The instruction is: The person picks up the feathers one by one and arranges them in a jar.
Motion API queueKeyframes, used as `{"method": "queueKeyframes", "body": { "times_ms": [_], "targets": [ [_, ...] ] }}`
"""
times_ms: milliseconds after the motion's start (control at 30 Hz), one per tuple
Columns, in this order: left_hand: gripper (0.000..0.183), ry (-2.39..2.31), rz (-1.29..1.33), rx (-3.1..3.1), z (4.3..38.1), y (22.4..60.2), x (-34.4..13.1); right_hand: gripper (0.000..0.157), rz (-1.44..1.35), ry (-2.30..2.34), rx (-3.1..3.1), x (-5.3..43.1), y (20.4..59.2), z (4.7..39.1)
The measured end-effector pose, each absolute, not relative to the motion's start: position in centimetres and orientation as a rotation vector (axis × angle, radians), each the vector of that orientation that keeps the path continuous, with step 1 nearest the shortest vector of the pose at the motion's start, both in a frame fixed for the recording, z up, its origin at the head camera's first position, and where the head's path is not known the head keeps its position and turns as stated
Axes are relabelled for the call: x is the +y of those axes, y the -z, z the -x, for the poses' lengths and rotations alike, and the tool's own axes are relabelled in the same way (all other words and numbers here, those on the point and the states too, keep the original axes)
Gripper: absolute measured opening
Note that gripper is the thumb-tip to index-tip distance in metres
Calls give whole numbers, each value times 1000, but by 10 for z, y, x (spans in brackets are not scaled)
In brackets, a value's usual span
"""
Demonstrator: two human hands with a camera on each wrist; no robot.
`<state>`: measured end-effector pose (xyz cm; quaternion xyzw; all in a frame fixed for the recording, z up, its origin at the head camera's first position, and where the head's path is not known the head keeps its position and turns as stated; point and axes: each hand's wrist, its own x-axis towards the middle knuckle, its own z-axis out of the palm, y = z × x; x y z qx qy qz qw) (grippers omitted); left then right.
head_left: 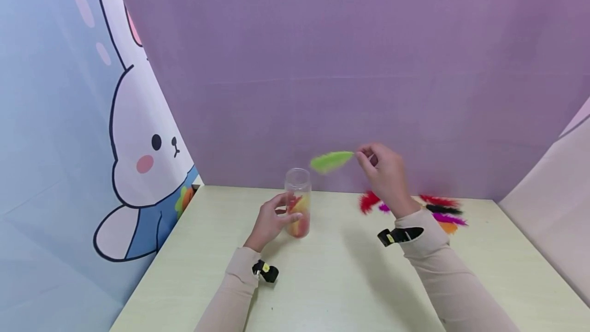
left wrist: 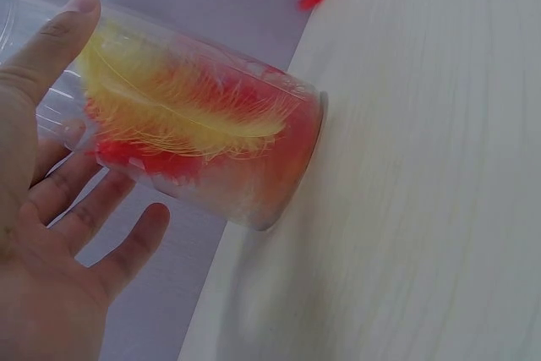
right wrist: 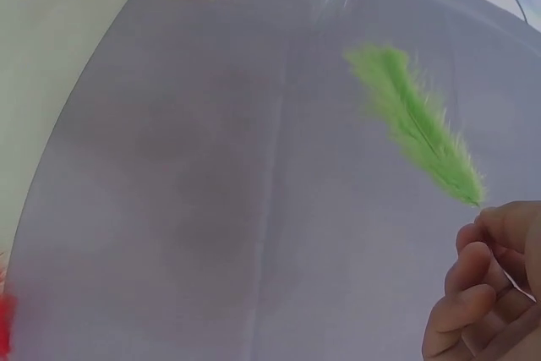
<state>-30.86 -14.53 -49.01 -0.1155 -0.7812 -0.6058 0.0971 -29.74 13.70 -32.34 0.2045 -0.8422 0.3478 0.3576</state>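
Observation:
In the head view a tall clear cup (head_left: 298,178) stands upright on the table with yellow and red feathers inside. My left hand (head_left: 272,219) grips it from the left side, thumb across the near wall and fingers behind. The left wrist view shows a yellow feather (left wrist: 177,112) against the cup's wall, with red ones around it. My right hand (head_left: 383,170) pinches a bright green feather (head_left: 331,161) by its quill, between thumb and forefinger. That feather is up in the air, right of the cup's mouth, its fluffy end pointing left toward the rim.
Loose feathers lie on the pale table (head_left: 322,281) under and beyond my right wrist: red (head_left: 369,202), black (head_left: 443,210), magenta (head_left: 449,219) and orange (head_left: 448,227). A purple cloth (head_left: 345,65) hangs behind the table, and a rabbit-print cloth (head_left: 143,188) covers the left side.

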Motion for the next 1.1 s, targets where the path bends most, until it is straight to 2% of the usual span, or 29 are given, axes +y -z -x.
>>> {"method": "queueKeyframes", "body": {
  "times_ms": [1100],
  "targets": [
    [60, 1753, 380, -2360, 307, 489, -150, 7, -777, -709, -2375, 91, 313, 302]
  ]
}}
